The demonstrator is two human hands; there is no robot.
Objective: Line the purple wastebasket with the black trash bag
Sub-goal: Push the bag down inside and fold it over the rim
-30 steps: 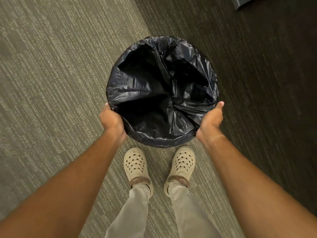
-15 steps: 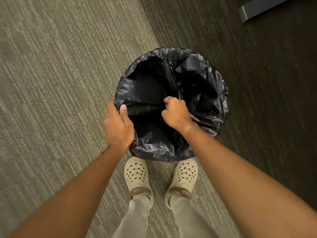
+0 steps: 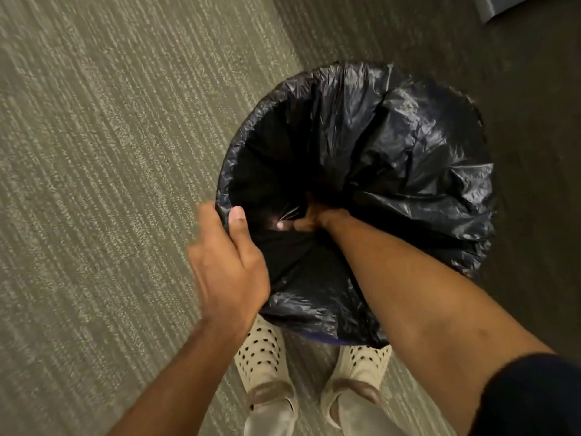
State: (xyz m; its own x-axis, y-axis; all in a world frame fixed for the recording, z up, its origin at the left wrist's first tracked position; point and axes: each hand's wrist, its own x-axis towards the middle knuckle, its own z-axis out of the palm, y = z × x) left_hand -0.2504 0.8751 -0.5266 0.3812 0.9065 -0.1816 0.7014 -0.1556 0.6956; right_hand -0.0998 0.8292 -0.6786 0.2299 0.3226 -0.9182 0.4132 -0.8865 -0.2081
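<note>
The black trash bag [image 3: 418, 152] is draped over the round wastebasket, covering its rim all around. Only a thin strip of the purple wastebasket [image 3: 317, 338] shows under the bag's near edge. My left hand [image 3: 229, 265] grips the near-left rim, thumb inside and fingers outside over the bag. My right hand [image 3: 309, 217] reaches down inside the bag, mostly hidden in the dark interior; whether it holds plastic cannot be made out.
The basket stands on striped grey-green carpet [image 3: 110, 152], which turns darker on the right. My two cream perforated clogs [image 3: 261, 357] stand just behind the basket. A grey object's corner [image 3: 503, 4] shows at the top right.
My right hand has left the outer right rim and pushed down into the bag. My left hand shifted to clamp the near-left rim. The view has come closer to the basket.
</note>
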